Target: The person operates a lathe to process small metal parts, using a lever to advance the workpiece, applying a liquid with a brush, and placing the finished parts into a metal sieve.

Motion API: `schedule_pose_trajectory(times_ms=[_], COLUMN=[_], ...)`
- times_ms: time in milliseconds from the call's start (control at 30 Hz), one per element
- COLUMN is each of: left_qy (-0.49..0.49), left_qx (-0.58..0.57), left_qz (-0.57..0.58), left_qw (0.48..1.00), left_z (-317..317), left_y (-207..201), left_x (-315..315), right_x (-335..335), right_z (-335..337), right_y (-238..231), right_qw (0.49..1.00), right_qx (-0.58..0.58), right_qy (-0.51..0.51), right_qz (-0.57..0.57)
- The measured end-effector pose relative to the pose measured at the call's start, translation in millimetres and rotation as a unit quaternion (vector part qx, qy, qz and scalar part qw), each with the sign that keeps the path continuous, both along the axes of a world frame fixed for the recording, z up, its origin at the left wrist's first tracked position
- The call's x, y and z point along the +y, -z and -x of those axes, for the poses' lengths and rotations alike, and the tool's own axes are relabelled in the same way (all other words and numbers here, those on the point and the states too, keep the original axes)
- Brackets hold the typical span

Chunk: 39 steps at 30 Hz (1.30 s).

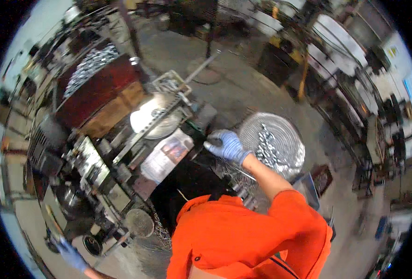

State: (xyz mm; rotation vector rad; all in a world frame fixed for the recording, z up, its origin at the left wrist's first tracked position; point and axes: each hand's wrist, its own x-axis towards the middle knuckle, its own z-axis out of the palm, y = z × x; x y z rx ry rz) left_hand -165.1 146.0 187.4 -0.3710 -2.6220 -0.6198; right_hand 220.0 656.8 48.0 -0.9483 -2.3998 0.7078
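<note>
While two gloved hands spread, right hand (227, 145) beside one basin (293, 135), left hand (71, 255) low.

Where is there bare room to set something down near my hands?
Bare concrete floor lies open beyond the round basket of metal parts. The machine is crowded with levers and parts. The right hand rests at the machine's edge beside the basket; the left hand reaches low at the machine's near end.

Left hand (71, 255) near frame edge, grip unclear; right hand (227, 145) contents hidden.
</note>
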Motion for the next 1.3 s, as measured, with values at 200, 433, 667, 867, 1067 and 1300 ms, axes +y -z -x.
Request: schedule_pose_trajectory(times_ms=[200,433,667,867,1067,1300], left_qy=[0.047,0.086,0.109,0.164,0.157,0.282], left_qx=[0.009,-0.219,-0.233,-0.201,-0.096,-0.431], left_qz=[-0.286,-0.138,-0.149,-0.131,-0.167,-0.328], left_qw=[0.957,0.962,0.955,0.957,0.969,0.792], left_z=[-53,-75,-75,-80,-82,-145], left_y=[93,168,166,136,73,47], left_x=[12,53,56,59,73,211], right_x=[48,126,154,139,57,-80], right_z=[-146,-186,-175,-168,-81,86], right_y=[58,94,102,76,16,-78], right_qw=[0.923,0.898,0.875,0.905,0.946,0.924], right_qx=[-0.274,-0.342,-0.424,-0.328,-0.015,0.224], right_qy=[0.259,0.260,0.183,0.234,0.184,-0.296], right_qz=[0.077,0.093,0.144,0.136,0.266,0.090])
